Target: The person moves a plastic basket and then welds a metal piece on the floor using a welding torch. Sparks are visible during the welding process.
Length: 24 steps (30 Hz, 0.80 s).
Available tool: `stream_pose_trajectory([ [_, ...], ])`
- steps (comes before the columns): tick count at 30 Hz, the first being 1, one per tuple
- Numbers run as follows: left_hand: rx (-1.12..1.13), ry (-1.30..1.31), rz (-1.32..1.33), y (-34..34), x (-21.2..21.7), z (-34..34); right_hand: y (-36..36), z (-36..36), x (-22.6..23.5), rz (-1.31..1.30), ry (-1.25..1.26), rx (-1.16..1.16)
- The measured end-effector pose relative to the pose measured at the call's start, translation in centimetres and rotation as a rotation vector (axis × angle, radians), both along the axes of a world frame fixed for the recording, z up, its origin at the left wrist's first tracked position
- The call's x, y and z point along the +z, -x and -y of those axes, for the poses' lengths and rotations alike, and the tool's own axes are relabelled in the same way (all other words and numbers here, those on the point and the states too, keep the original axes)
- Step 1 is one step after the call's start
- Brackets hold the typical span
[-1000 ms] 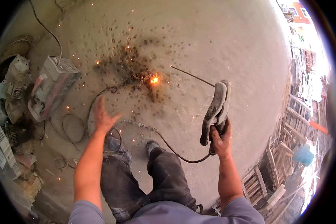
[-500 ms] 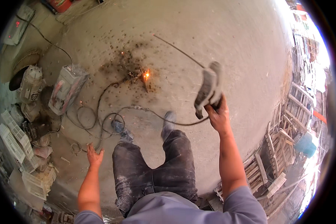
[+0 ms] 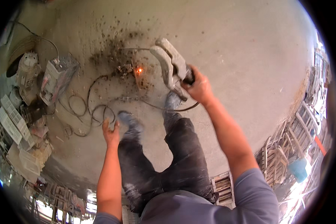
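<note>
My right hand [image 3: 198,86] is closed round the dark handle of a bulky grey welding electrode holder [image 3: 172,59]. From its far end a thin welding rod [image 3: 134,48] points left over the floor. A black cable [image 3: 183,109] runs from the holder toward the left. Below the rod, a piece of metal [image 3: 137,80] stands on the stained floor with an orange glowing spot [image 3: 139,70], apart from the rod. My left hand [image 3: 111,132] is empty, its fingers apart, near the coiled cable [image 3: 100,112] and my left shoe [image 3: 127,118].
On the left stand a dusty box-shaped machine [image 3: 59,78], an electric motor [image 3: 27,71] and white slatted plastic panels [image 3: 13,119]. Wooden pallets [image 3: 283,149] and a light blue bucket [image 3: 299,170] are at the right. Dark spatter [image 3: 119,44] marks the concrete floor.
My right hand has brought the electrode holder left, and the rod has swung nearer the glowing metal. My left hand has shifted right and upward. The glow looks smaller, and the view has turned slightly.
</note>
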<state>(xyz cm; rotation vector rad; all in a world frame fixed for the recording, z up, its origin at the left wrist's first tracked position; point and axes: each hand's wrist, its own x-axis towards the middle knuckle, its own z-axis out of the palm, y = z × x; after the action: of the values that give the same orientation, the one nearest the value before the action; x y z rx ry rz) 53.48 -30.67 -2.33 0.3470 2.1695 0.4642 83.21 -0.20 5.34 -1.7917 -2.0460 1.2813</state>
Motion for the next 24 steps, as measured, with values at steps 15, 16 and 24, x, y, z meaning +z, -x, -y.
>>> stream_pose_trajectory([
  [15,-0.371,-0.337,-0.200,2.0,-17.2,-17.7,1.2,-7.7,-7.5,0.094,0.097,0.350],
  [16,-0.390,-0.299,-0.173,2.3,-17.9,-18.4,1.5,-7.7,-8.1,0.094,0.104,0.352],
  [24,-0.196,-0.129,0.052,8.2,-21.3,-21.7,4.0,-8.8,-8.3,0.049,0.042,0.498],
])
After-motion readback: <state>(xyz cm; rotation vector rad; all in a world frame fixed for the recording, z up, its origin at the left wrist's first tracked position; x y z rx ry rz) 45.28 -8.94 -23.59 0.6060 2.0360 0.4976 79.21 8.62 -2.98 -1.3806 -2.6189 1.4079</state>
